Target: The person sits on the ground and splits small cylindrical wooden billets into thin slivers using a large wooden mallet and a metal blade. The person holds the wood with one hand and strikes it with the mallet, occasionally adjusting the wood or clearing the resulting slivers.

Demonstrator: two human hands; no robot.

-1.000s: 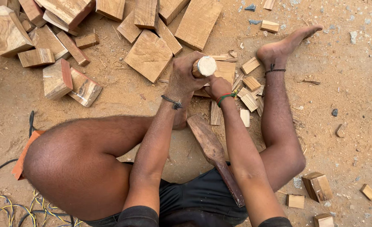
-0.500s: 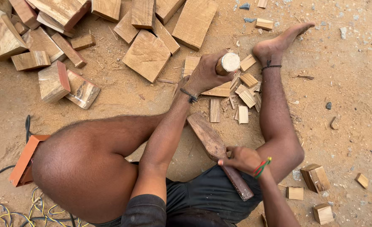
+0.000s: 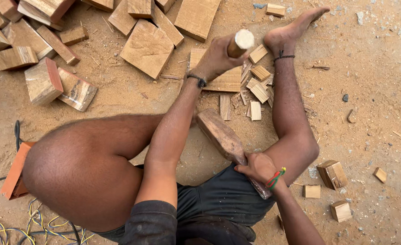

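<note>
I sit on sandy ground with my legs spread. My left hand [image 3: 214, 56] is stretched forward and closed around a round wooden handle [image 3: 242, 40], whose pale cut end points up at me. Under it lies a flat board [image 3: 225, 80] with thin split wood strips [image 3: 255, 86] beside my bare foot [image 3: 291, 31]. My right hand [image 3: 257, 167] is back near my lap, gripping the narrow end of a long, dark wooden club [image 3: 218, 134] that lies on the sand between my legs.
Several rough wood blocks [image 3: 41, 81] and square slabs [image 3: 148, 47] are piled at the upper left. Small cut blocks [image 3: 332, 174] lie at the right by my knee. An orange flat object [image 3: 14, 170] and tangled cables [image 3: 37, 222] sit at the lower left.
My right hand left the handle, came back toward my lap and closed on the club's end. My left hand stayed on the handle and shifted slightly right.
</note>
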